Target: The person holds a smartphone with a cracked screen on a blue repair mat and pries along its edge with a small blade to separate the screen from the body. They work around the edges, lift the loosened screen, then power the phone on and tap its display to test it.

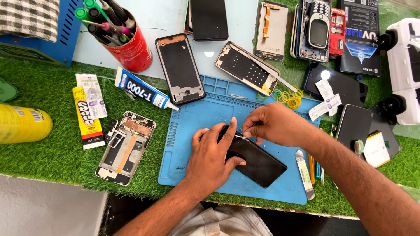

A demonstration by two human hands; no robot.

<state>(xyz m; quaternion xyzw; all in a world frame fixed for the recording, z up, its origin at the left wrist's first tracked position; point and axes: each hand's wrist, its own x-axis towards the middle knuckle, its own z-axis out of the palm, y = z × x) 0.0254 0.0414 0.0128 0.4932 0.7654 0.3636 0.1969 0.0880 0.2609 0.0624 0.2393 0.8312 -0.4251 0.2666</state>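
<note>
- The person's checked shirt point(227, 220) sits lowest in view, just below the near edge of the blue silicone work mat point(199, 116), which I'll use as the landmark.
- That mat lies on green artificial turf point(48, 144) spread out on every side of it.
- A white toy car point(404, 70) stands well to the mat's right.
- A red cylindrical can full of pens and tools point(131, 48) stands beyond the mat's far-left corner.
- A yellow bottle lying on its side point(22, 123) is far left of the mat.
- The black glossy slab of a phone point(258, 164) lies slantwise on the mat's middle, near its front edge.
- The left hand point(212, 159) presses flat on the phone's left end, fingers spread, forefinger stretched along its top edge.
- The right hand point(275, 124) is pinched shut at the phone's upper corner; what it grips is too small to tell.
- An opened phone chassis with bare copper parts point(127, 146) lies just left of the mat.
- A white-and-blue glue tube point(142, 89) lies by the mat's far-left corner.
- Yellow rubber bands point(288, 97) cluster at its far-right corner.
</note>
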